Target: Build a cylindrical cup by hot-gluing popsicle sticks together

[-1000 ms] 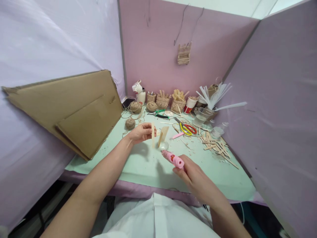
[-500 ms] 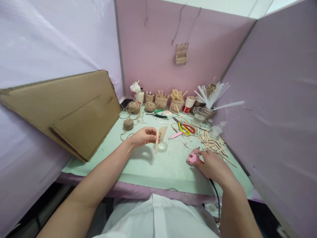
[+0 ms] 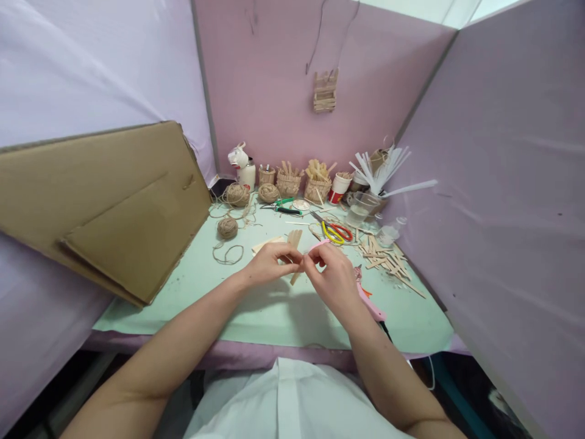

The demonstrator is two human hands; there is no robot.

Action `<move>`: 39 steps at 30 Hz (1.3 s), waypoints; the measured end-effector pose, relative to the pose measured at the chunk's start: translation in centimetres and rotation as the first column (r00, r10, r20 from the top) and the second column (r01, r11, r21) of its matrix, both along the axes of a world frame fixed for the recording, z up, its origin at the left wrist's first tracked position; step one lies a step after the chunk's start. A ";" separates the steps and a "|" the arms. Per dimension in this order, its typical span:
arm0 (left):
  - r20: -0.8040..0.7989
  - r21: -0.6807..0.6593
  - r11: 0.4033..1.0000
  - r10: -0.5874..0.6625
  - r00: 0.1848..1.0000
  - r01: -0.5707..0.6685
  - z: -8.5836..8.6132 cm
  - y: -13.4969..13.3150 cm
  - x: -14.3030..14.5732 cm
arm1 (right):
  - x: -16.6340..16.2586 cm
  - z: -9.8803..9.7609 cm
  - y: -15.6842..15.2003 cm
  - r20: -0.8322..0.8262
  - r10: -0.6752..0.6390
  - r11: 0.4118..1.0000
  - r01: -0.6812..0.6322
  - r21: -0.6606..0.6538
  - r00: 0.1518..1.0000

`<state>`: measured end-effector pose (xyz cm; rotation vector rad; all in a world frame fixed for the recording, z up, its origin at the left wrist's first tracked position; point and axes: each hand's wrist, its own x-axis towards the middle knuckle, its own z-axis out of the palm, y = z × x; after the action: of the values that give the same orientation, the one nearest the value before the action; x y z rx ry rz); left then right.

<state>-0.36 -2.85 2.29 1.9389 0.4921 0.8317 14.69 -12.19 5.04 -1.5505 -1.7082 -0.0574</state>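
My left hand (image 3: 276,263) is closed in a pinch on pale flat wooden strips, over the middle of the table. Some of these strips (image 3: 295,238) fan out above the fingertips, and the end of one (image 3: 295,278) shows below. Against it comes my right hand (image 3: 329,275), thumb and fingers pinched together; what is between them is hidden. A pink hot glue gun (image 3: 373,306) rests on the table by my right forearm, partly covered by it. More pale wooden strips (image 3: 266,244) lie behind my left hand.
A pile of wooden sticks (image 3: 386,259) lies to the right, near scissors (image 3: 333,231) and green-handled pliers (image 3: 287,210). Twine balls (image 3: 227,228) sit at the left. Stick-filled baskets (image 3: 317,189) line the back. Cardboard (image 3: 123,213) leans on the left wall.
My right hand has let go of the glue gun and moved left to meet my left hand. The view has shifted slightly. The clear round piece by the strips is now hidden.
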 end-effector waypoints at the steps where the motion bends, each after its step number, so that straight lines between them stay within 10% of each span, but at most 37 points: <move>1: -0.002 0.047 0.999 0.009 1.000 -0.009 0.1 0.0 -0.1 | 0.2 0.0 -0.1 0.007 0.003 1.000 -0.003 0.000 1.000; 7: 0.150 0.208 0.938 0.251 0.956 -0.279 1.2 1.7 -1.8 | 1.6 0.4 -0.6 0.089 0.097 0.995 -0.097 -0.005 0.991; 16: -0.071 0.501 0.861 0.146 0.987 -0.091 -0.9 4.1 -1.0 | 1.4 -1.5 0.7 0.069 0.169 0.985 -0.170 0.019 0.983; 39: -0.045 0.604 0.791 0.159 0.986 -0.100 -0.8 2.1 0.3 | 1.0 -3.2 1.7 0.076 0.152 0.988 -0.154 0.021 0.985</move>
<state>-0.01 -0.79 1.49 2.5636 0.4532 1.0832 15.67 -10.54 1.84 -1.4082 -1.8726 -0.0601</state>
